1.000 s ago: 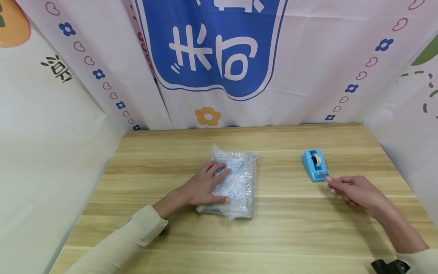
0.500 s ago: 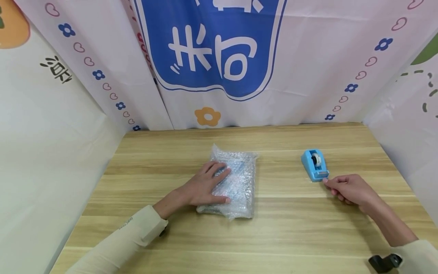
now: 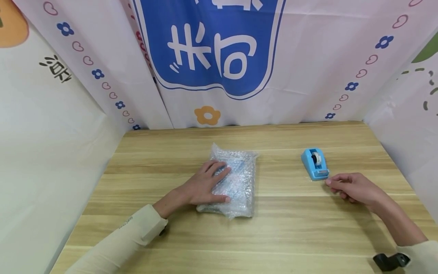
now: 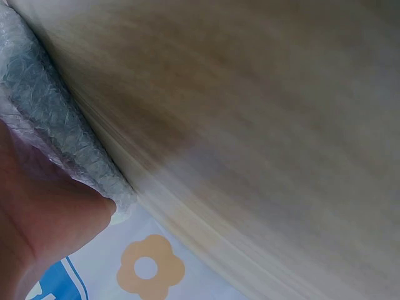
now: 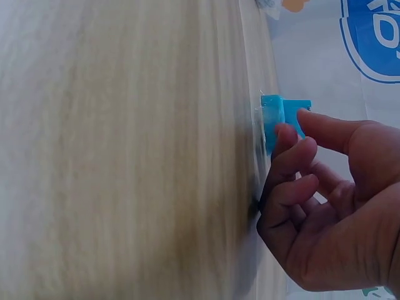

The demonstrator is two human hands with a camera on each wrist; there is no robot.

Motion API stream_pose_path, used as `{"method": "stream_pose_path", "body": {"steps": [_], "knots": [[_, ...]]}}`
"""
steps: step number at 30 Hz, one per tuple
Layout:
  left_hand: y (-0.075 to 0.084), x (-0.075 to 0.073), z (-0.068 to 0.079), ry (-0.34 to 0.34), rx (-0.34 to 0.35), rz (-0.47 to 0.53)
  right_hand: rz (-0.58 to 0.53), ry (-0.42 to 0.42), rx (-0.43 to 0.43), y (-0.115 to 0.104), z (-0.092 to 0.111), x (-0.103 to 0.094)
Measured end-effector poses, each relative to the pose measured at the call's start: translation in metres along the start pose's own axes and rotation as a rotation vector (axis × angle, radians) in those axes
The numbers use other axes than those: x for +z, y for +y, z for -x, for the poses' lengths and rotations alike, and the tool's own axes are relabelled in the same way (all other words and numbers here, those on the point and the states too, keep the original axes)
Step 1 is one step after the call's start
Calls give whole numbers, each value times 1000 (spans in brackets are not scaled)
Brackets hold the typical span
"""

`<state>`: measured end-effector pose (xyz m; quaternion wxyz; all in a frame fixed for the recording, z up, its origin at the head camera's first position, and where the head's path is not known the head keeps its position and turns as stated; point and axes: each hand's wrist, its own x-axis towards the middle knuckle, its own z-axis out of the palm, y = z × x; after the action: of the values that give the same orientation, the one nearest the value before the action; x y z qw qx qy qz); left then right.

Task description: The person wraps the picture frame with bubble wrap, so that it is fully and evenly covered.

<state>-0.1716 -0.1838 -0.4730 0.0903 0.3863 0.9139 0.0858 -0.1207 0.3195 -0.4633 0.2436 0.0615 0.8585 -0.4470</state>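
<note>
My left hand (image 3: 205, 186) lies with spread fingers on a flat package in bubble wrap (image 3: 239, 186), near the middle of the table. Blue and pinkish colours show through the wrap. In the left wrist view, part of the hand (image 4: 44, 219) covers the wrapped edge (image 4: 56, 100). My right hand (image 3: 356, 188) has thumb and forefinger at the front edge of a light-blue tape dispenser (image 3: 314, 165) with a white roll. In the right wrist view its fingers (image 5: 290, 159) are curled in front of the dispenser (image 5: 272, 115); whether clear tape lies between the tips is not visible.
The wooden table (image 3: 284, 236) ends at a printed cloth backdrop (image 3: 308, 57) behind and at white cloth sides (image 3: 51, 152) left and right. A black wrist device (image 3: 391, 262) sits at the right sleeve.
My right hand shifts slightly left, then slightly back right, staying at the dispenser's front. The left hand, the package and the dispenser stay in place.
</note>
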Motion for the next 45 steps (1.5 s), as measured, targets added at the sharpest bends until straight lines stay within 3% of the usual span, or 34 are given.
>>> {"method": "stream_pose_path", "body": {"steps": [7, 15, 23, 34, 45], "knots": [[0, 0, 0, -2, -2, 2, 109, 91, -35, 0, 3, -4], [1, -2, 1, -14, -8, 8, 72, 87, -22, 2, 1, -3], [1, 0, 1, -15, -11, 15, -34, 72, 8, 0, -3, 1], [-1, 2, 0, -9, -10, 8, 19, 136, -21, -1, -1, 6], [0, 0, 2, -18, -19, 17, 10, 108, 78, -10, -11, 3]]}}
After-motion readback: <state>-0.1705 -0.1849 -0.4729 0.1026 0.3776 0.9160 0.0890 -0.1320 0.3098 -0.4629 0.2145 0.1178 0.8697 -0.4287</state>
